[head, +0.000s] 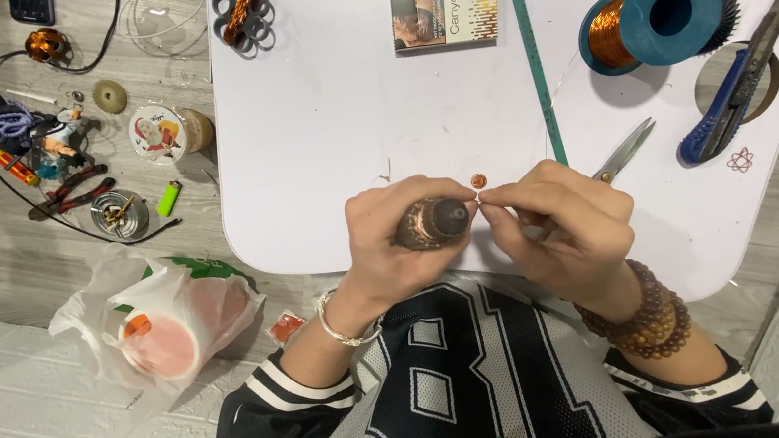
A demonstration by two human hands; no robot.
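the left hand [401, 232] comes up from the lower left with its wrist bent inward, fingers curled firmly around a dark cylindrical rod wrapped in copper-coloured wire [432, 223]. the rod sits over the near edge of the white rounded lap table [320, 138], just above the person's chest. its long axis runs roughly toward the camera and a little to the right, so the rounded dark end faces up and out of the fist.

the right hand [563, 222] reaches in from the lower right, knuckles up, thumb and forefinger pinched together right beside the rod's end; what they pinch is too fine to make out. just above that pinch lies a small round copper coil [478, 180] on the table. a pair of metal scissors [624, 152] pokes out behind the right hand, well short of the teal spool of copper wire [657, 18].
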